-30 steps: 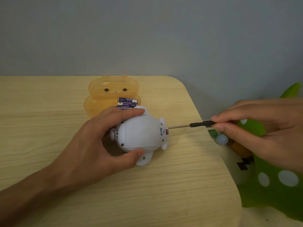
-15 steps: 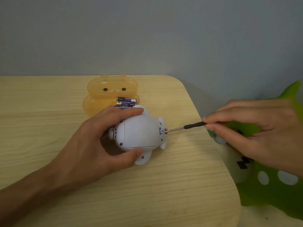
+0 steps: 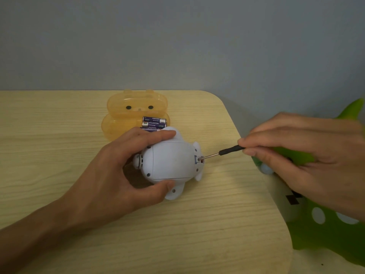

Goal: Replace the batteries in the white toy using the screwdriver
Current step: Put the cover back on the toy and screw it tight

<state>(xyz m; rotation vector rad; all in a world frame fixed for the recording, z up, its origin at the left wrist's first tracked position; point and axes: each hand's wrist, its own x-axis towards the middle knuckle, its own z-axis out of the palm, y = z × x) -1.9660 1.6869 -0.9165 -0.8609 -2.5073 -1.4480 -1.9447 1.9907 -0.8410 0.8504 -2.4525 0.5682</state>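
The white toy (image 3: pixel 170 161) lies on the wooden table (image 3: pixel 59 135), its underside facing up. My left hand (image 3: pixel 118 171) grips it from the left, thumb at the near side and fingers over the far side. My right hand (image 3: pixel 300 155) pinches the black handle of a small screwdriver (image 3: pixel 227 152). Its metal tip sits in the screw recess at the toy's right end. Purple batteries (image 3: pixel 154 122) lie in an open orange case (image 3: pixel 122 117) just behind the toy.
The table's rounded right edge (image 3: pixel 256 175) runs close to the toy. A green spotted plush (image 3: pixel 325 224) sits past that edge, under my right hand. A grey wall rises behind the table.
My right hand moved left and brought the screwdriver tip into the screw recess at the toy's right end. My left hand kept its grip on the toy.
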